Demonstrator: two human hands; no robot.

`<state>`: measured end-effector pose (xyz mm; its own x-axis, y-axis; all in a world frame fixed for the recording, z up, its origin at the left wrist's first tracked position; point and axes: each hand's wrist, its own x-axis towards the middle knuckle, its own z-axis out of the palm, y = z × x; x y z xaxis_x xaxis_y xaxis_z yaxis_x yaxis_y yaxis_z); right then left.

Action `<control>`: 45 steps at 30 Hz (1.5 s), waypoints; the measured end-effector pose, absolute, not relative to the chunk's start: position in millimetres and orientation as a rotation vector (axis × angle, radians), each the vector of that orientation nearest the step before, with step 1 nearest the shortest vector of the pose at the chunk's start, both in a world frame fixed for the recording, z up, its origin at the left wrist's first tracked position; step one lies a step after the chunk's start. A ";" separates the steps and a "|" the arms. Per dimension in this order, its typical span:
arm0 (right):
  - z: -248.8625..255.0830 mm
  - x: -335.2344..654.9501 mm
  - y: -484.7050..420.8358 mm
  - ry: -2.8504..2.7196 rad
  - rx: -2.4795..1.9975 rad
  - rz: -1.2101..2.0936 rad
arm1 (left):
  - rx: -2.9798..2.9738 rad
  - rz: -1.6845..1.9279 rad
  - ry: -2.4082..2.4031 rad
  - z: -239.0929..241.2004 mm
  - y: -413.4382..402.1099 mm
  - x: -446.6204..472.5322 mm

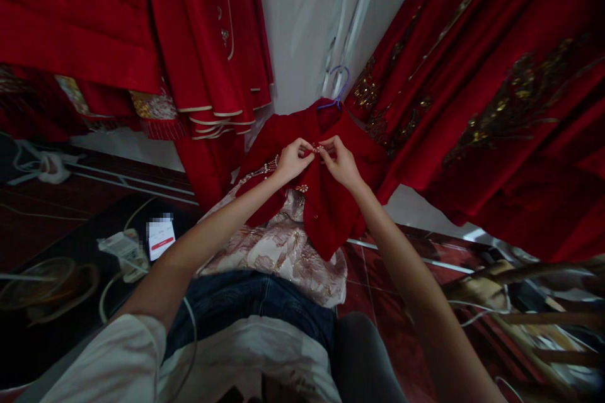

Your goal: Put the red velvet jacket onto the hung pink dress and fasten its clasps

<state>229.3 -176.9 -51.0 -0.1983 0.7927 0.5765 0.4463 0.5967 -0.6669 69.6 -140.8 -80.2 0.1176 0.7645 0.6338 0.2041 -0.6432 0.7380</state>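
Both hands meet at the front of a red jacket (338, 211), whose upper part lies right under the fingers. The left hand (295, 158) pinches one end of a small beaded clasp (317, 148) between thumb and fingertips; the right hand (339, 160) pinches the other end in the same way, and the fingertips are close together. Whether the clasp is fastened I cannot tell.

Just beyond the hands, a purple hanger (347, 80) rises from the collar. Just below the left hand sits a second clasp (301, 188), and beside its wrist a beaded tassel (270, 167). Nearer the body than both hands, pale brocade (278, 245) spreads over the jeans (246, 296).

Red garments hang past the left hand (203, 31) and past the right (477, 88). Left of the left forearm, a lit phone (161, 239) and a cup (40, 283) rest on a dark table (85, 227).
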 end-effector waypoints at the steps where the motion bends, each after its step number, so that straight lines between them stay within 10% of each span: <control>1: -50.5 230.1 -177.6 -1.843 -0.999 0.421 | 1.927 1.535 0.932 -81.1 -139.0 69.8; 34: -60.3 244.7 -162.9 -1.596 -0.982 0.507 | 2.445 1.362 0.898 -52.6 -151.9 79.5; 45: -129.0 214.6 -190.9 -1.811 -0.869 0.328 | 1.328 1.142 0.620 -88.2 -159.3 84.2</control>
<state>214.6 -190.9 -129.0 -0.1840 0.6942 0.6958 0.4061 0.6984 -0.5893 84.2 -159.3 -88.2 0.3726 0.8953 0.2439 -0.2834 -0.1405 0.9487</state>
